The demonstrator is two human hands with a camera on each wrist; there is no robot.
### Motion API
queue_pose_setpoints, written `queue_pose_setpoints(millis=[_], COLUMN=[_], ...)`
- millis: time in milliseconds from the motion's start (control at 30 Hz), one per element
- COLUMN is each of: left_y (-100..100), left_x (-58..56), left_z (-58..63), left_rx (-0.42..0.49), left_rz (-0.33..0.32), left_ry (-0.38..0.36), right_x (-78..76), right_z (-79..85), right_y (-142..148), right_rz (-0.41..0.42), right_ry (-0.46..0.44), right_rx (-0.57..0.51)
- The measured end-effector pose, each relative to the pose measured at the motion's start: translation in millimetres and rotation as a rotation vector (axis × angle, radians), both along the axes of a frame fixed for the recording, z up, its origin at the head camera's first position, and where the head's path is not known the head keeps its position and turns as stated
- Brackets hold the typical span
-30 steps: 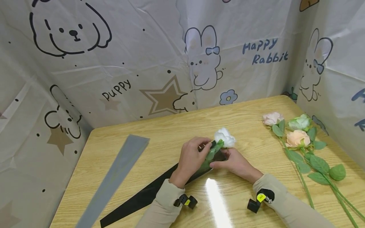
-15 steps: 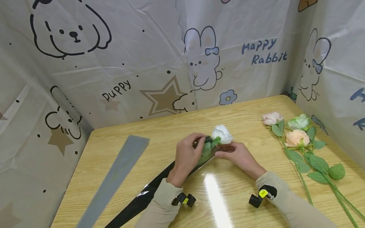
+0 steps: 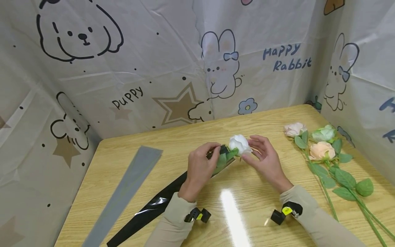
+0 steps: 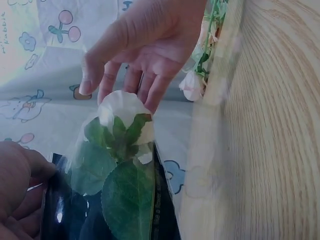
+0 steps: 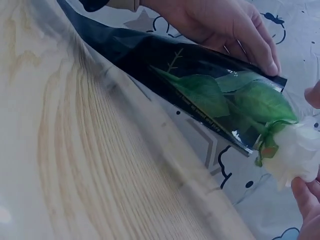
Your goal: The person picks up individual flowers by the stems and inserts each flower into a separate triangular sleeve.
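Note:
My left hand [image 3: 199,168] pinches the upper edge of a long black flower sleeve [image 3: 154,206] with a clear front. Inside that sleeve lies a white artificial rose [image 3: 239,144], its bloom poking out of the top. Green leaves [image 4: 129,200] show through the clear film in the left wrist view, and the stem lower down is hidden. My right hand [image 3: 267,161] is beside the bloom, fingers spread and loosely bent around it. In the right wrist view one fingertip [image 5: 302,192] touches the petals while another stays apart.
A flat grey sleeve [image 3: 123,195] lies on the wooden table [image 3: 262,212] to the left. On the right rest a pink rose [image 3: 295,129], a pale green rose [image 3: 324,132] and a peach rose [image 3: 322,151] with long stems. A printed curtain [image 3: 172,51] closes the back and sides.
The rose and sleeve top have shifted slightly left and away from me. My right hand has left the sleeve's edge and moved up to the bloom; my left keeps its hold.

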State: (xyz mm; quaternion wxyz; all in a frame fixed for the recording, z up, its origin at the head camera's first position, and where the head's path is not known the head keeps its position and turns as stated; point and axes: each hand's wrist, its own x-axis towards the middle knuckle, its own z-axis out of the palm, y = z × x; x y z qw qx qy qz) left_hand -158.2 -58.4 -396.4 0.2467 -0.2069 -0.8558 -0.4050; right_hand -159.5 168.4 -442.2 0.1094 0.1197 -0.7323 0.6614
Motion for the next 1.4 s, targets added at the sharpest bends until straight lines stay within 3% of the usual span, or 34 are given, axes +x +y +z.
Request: queue_pose_setpoints(millis=[333,800,1400], left_y=[0.2,0.2,-5.7], left_x=[-1.3,-1.3,-2.1], left_z=[-0.5,0.6,7.4], left_rx=[-0.002,0.008,0.009], left_rz=[0.02,0.041,0.1], left_ry=[0.027,0.018,0.004], right_x=[7.2,12.4,10.4], right_z=[6.9,11.0,9.4], right_y=[-6.3,-16.8,-15.5], right_rz=[0.041,0.083,0.059], right_ry=[0.088,0.4,0.378], right_rx=[-0.014,-0.044,-0.051])
